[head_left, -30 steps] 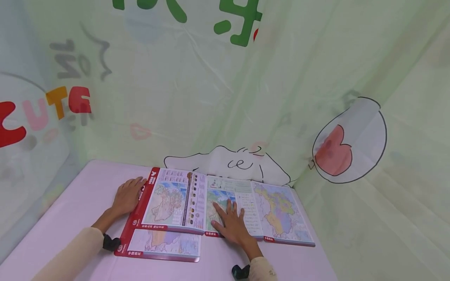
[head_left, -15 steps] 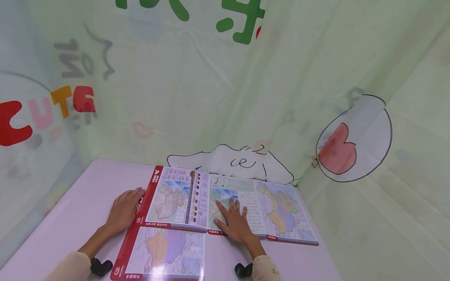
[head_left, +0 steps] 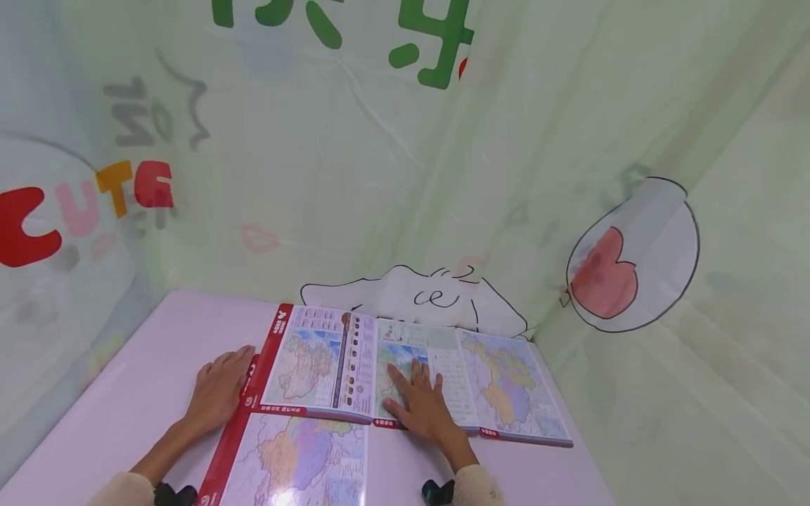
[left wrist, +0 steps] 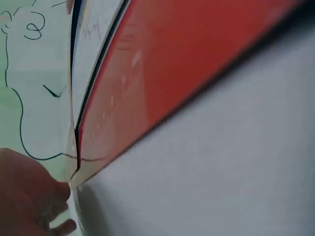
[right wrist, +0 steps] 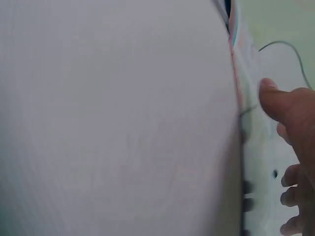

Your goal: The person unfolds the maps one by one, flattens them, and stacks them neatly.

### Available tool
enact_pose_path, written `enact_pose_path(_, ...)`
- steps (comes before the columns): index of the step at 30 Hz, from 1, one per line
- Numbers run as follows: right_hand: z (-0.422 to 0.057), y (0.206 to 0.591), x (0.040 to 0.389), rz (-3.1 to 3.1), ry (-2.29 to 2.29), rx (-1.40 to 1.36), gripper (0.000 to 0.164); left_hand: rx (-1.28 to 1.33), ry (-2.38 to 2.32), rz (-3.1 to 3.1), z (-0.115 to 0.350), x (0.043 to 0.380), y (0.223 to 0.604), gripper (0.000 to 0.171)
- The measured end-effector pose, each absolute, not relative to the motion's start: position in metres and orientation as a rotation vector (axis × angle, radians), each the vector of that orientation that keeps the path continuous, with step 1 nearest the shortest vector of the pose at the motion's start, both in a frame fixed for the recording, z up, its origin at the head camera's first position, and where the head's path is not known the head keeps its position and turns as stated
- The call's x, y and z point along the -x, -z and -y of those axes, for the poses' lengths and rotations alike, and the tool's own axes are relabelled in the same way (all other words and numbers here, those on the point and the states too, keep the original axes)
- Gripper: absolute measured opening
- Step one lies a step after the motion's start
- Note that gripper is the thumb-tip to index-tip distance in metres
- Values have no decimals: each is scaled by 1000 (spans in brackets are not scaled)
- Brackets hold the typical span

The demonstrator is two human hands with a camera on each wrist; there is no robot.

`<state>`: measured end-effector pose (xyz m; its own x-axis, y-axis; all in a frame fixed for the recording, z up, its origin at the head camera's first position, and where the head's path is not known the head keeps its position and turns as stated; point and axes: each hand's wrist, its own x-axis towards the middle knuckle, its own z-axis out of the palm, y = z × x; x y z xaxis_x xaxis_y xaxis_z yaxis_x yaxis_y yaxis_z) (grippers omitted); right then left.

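Note:
Three map boards stand side by side in a back row: the left one (head_left: 304, 365) has a red strip, and the middle one (head_left: 449, 386) and right one (head_left: 509, 386) adjoin it. In front, a red-edged map board (head_left: 297, 457) lies partly beneath the left one, its near end cut off by the frame. My left hand (head_left: 218, 393) lies beside the red edge, fingertips at it; whether they press it cannot be seen. Spread fingers of my right hand (head_left: 420, 407) rest flat on the middle board. The left wrist view shows the red strip (left wrist: 162, 64) close up.
The boards lie on a pale pink table (head_left: 171, 351). A printed curtain (head_left: 304, 176) with letters and drawings hangs directly behind the back row, and more curtain closes in the left and right sides.
The front map board has slid out toward me from beneath the left board, showing more of its map. My left hand has drawn back toward me slightly. The right hand stays on the middle board.

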<state>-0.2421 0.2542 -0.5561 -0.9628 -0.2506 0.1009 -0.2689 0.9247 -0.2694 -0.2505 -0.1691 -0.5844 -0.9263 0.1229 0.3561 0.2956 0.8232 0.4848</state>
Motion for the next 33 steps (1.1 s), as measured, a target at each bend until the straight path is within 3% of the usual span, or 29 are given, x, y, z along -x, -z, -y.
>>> enact_pose_path(4,-237,537,232,2879,-474,-243,58,163,938,2729,166,236,574,68)
enact_pose_path(9,-213,511,212,2714,-954,111,31,25,1214,2846,162,211,544,61)
enact_pose_path(19,-173,498,154,2786,-1655,289,24,-160,1382,3091,163,183,518,67)
enact_pose_path(26,-163,482,135,2783,-1961,506,50,-245,1413,3115,164,181,517,71)
enact_pose_path(29,-164,482,136,2712,-2166,664,45,-265,1405,3097,165,183,521,74)
enact_pose_path(33,-167,484,145,2652,-2300,742,25,-289,1393,3090,169,185,525,69)
